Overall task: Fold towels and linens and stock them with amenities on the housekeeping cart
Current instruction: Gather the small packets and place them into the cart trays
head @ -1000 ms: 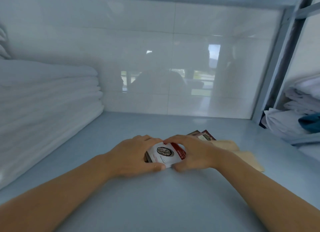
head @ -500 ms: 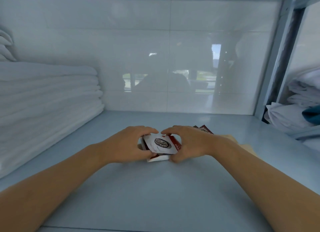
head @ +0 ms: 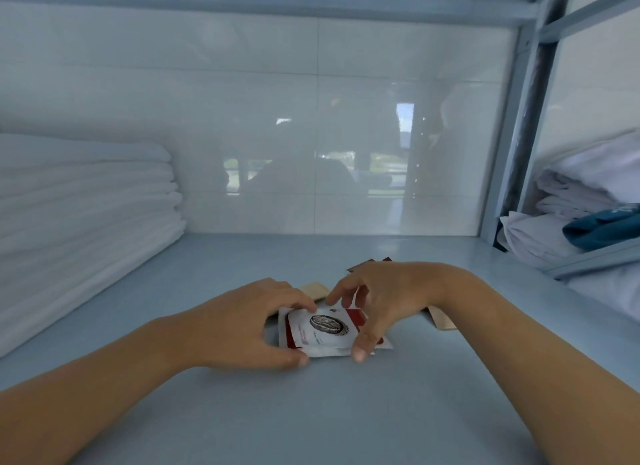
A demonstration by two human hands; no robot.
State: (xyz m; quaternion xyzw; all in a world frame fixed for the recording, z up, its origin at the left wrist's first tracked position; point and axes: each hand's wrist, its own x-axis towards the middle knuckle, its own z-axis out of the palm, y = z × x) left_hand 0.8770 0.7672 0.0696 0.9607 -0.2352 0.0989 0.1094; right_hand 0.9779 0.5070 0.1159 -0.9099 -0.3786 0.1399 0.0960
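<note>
**A:** From the head view, why do both hands close in on that small stack on the shelf (head: 346, 412)?

**B:** I judge they are squaring it up. The left hand (head: 252, 322) curls round the left edge of the white-and-red sachets (head: 325, 331), thumb at the near corner and fingertips on the far edge. The right hand (head: 384, 298) arches over the right side, thumb pressed at the near right corner, forefinger touching the top edge. So both are pinching the same pile from opposite sides, which would bring the edges into line.

**A:** And where does the pile sit?

**B:** Flat on the blue shelf, near its middle. More packets lie just behind: a tan packet (head: 313, 289) beyond the left fingers, dark brown packets (head: 367, 264) behind the right hand, and another tan one (head: 441, 320) under the right wrist. Grouping them keeps the amenities together, I think.

**A:** The linens?

**B:** The folded white towels (head: 83, 215) are stacked at the left, well apart from the sachets. Loosely folded white linen (head: 561, 215) and a teal cloth (head: 602, 225) fill the neighbouring bay at the right, past the upright post (head: 509, 135).
</note>
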